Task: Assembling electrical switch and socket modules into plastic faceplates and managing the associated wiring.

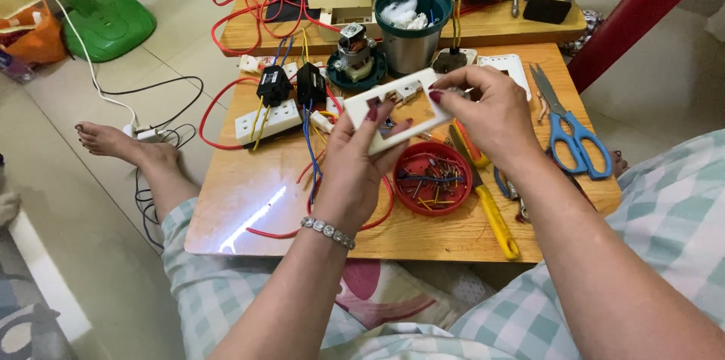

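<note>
Above red bowl (432, 177): left hand (355, 167), right hand (491, 114) grip white switch plate (396, 111) edges.

switch plate (400, 114): cream white
counter (249, 186): honey-brown wood grain
scissors (575, 141): blue handles, grey blades
small dish (432, 179): red (holding bits of blue, red and yellow wire)
screwdriver (495, 213): yellow handle
fan base (113, 24): bright green
trousers (664, 209): pale green-and-white check
fingernails (436, 96): dark red
bracelet (327, 231): silver, with clear stones
tin can (411, 24): steel, teal rim
</note>
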